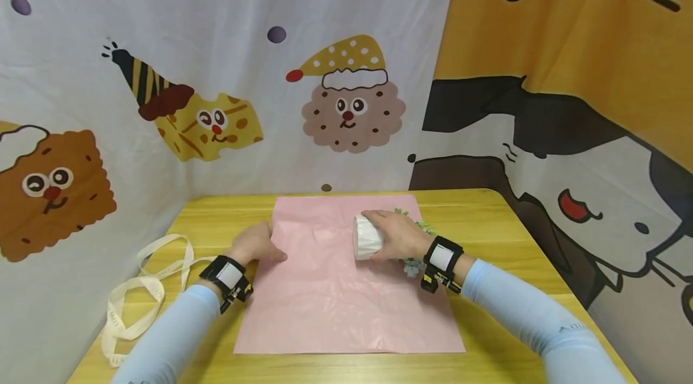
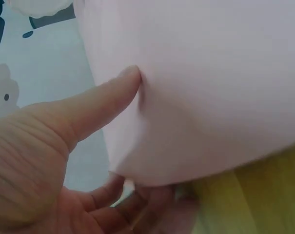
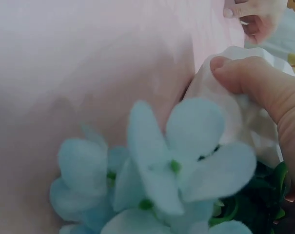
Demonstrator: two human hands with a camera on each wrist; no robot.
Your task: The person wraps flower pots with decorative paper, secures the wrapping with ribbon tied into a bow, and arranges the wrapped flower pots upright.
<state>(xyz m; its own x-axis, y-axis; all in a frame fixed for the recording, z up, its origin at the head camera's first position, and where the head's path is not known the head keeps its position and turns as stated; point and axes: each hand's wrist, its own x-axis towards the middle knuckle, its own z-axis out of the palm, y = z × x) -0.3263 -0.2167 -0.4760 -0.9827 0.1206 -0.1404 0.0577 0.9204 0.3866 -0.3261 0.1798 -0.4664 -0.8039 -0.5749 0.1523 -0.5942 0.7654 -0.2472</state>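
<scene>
Right grip (image 1: 402, 236): clasps white pot (image 1: 367, 239), blue flowers (image 1: 412, 267) alongside. Left grip (image 1: 255, 244): pinches pink sheet (image 1: 325, 318); ribbon (image 1: 113, 313) left of grip.

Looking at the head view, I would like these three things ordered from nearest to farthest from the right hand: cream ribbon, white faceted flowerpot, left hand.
1. White faceted flowerpot: held in the right hand.
2. Left hand: at the left edge of the pink sheet.
3. Cream ribbon: loosely looped at the table's left side.
</scene>
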